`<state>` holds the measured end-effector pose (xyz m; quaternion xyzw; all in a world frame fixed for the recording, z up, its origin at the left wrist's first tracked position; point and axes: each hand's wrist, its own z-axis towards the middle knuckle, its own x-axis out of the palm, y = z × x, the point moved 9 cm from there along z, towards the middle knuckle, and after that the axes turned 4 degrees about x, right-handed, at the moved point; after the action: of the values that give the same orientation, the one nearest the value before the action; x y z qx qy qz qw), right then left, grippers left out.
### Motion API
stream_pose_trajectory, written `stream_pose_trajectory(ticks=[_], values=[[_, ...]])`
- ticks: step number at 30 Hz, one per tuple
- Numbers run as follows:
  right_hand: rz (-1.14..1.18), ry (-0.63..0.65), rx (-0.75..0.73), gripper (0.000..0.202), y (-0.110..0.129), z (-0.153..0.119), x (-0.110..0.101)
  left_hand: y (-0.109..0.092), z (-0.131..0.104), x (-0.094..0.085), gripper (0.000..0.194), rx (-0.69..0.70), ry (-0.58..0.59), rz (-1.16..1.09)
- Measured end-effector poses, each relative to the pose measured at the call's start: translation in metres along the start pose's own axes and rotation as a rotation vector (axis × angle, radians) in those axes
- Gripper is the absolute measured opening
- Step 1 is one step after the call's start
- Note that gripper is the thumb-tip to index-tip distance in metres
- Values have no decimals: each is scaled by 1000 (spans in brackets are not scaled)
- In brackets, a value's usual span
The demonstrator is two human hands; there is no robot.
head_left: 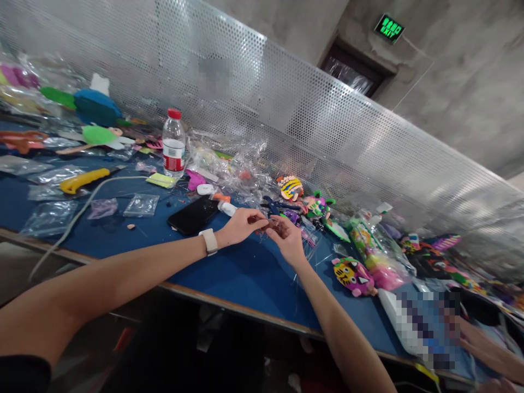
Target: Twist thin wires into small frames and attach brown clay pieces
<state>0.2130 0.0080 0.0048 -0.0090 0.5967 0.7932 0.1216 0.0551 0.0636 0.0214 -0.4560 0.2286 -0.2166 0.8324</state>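
My left hand [244, 226] and my right hand [286, 236] meet above the blue table [245, 273], fingertips pinched close together. Between them is a small brown lump [268, 225], perhaps in clear film; the fingers cover most of it, so its kind is unclear. A white-banded watch [209, 240] is on my left wrist. Left of the hands lies a black phone [194, 214]. Just behind the fingers are dark-handled pliers [276, 206] and a small white tube [227, 208].
A red-capped bottle [174, 142] stands near the perforated metal screen [245, 71]. A yellow-handled cutter [85, 180], a white cable [88, 204] and clear bags [141, 205] lie left. Right are a colourful clay mask [354, 277] and another person's arm [487, 341].
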Motion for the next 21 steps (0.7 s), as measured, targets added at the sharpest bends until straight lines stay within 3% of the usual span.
stream_pose_trajectory(ticks=[9,21], values=[[13,19,15,38,-1,-2,6,5,0,-2,39,-40,-4,-59],[18,13,0,40,3,-2,8,5,0,0,35,-64,25,-74]])
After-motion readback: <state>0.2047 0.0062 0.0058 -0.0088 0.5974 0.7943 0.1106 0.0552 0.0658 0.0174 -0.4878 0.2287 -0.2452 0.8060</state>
